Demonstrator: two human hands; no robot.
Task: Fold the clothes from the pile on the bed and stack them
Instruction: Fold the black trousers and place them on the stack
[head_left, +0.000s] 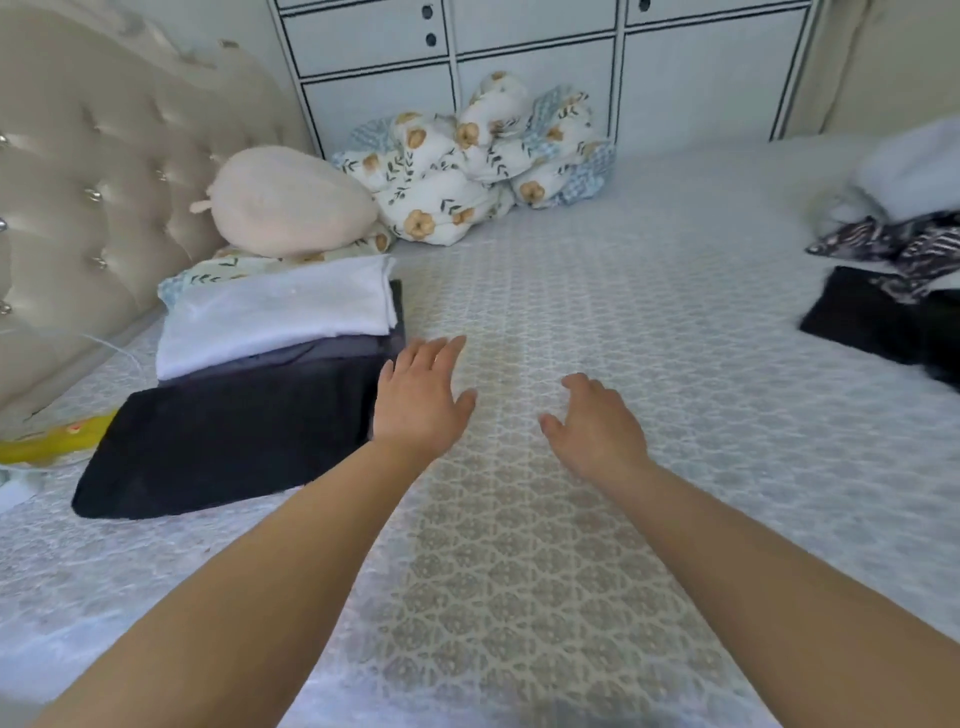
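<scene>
Two bare hands are stretched out over the bed (597, 322) in the head view, neither holding anything. The left hand (422, 397) hovers palm down with its fingers (441, 353) straight and slightly spread, right at the edge of the folded stack (244, 379); whether it actually touches the fabric is hard to tell. The right hand (597, 423) sits a bit to the side over bare sheet, fingers loosely curved and apart, gripping nothing.

That stack lies on the left side of the bed near the headboard (88, 197), which is padded, beige and button-tufted with a satin sheen. From the bottom up it goes: a flat dark navy piece (218, 452) with rounded corners, a grey layer (322, 351), then a soft white folded rectangle (275, 312) on top.

The unfolded pile (898, 249) is way over at the right edge, a rumpled mix of black cloth, a dark patterned piece and something fluffy and white.

The bed sheet has a lacy geometric lattice texture. Further back there's a peach egg-shaped plush cushion (285, 200), a crumpled floral quilt (478, 161) with orange blooms, and white panelled cabinets (535, 67) with dark trim. A yellow thing (47, 444) peeks in at far left.
</scene>
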